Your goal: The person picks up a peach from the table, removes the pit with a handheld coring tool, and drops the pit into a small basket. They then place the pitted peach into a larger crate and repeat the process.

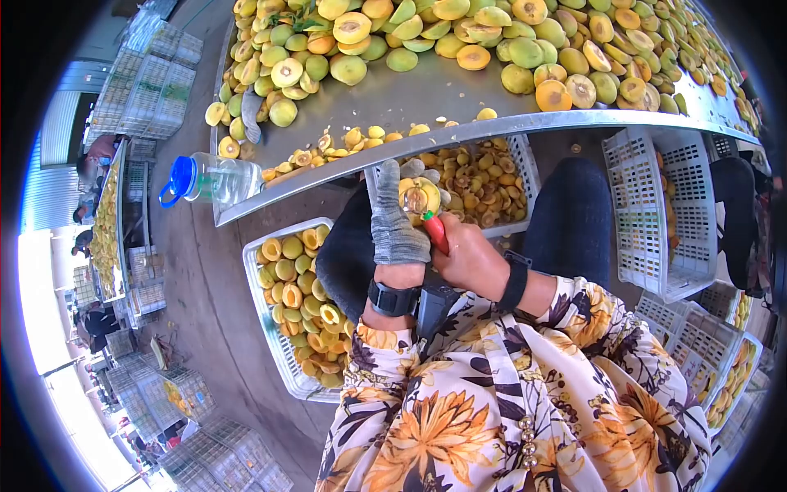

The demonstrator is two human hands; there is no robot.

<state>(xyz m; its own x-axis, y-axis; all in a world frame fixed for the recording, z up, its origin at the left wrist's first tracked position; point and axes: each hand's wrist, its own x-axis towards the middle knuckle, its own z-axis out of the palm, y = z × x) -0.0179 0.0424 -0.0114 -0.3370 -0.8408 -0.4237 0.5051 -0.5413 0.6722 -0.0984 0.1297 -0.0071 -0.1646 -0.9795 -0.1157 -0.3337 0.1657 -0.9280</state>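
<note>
My left hand [398,217], in a grey knitted glove, is closed around a halved yellow fruit [420,195] that looks like an apricot, cut face up. My bare right hand [471,256] grips a small knife [436,233] with a red handle and a green collar. The knife's tip meets the fruit, and its blade is mostly hidden there. Both hands are above my lap, just before the metal table's edge [492,125]. Under them, between my knees, is a crate [525,164] of fruit pieces with brown centres.
Whole and halved fruit [402,60] heap the table. A blue-capped water bottle [225,179] and a grey cloth item [251,115] lie at its left. A white crate [283,373] of pitted halves stands left of my legs; another crate [656,221] stands right.
</note>
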